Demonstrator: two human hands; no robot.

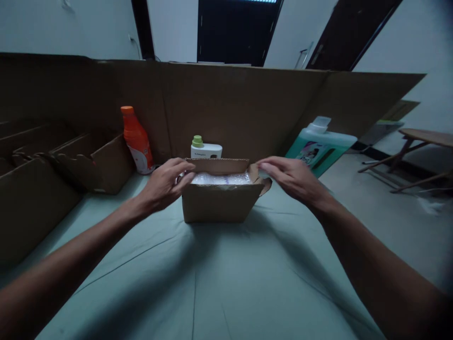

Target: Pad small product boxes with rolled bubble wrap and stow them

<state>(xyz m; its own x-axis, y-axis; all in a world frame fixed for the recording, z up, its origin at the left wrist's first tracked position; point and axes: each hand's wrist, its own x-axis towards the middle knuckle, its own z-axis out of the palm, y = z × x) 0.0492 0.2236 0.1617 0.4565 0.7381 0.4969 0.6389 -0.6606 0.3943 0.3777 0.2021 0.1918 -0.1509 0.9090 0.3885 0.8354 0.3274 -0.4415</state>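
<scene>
My box (216, 204) stands toward the back edge of the tabletop (226, 283), its brown card walls straight, its top open on crinkled, shiny bubble wrap (222, 179). My left hand (167, 183) is at its left end, thumb and fingers slightly parted; my right hand (295, 182) has its fingertips drawn together at the right flap. I can't tell whether either actually pinches the card. A broad stretch of creased green cloth (155, 278) runs from the box toward me. Behind, a slim white bottle (206, 151) stands close between box and cardboard screen (230, 106). Card bins (113, 158) and a rounded orange bottle (137, 141) bound the left; near the right edge, a translucent teal jug (320, 144) leans.
</scene>
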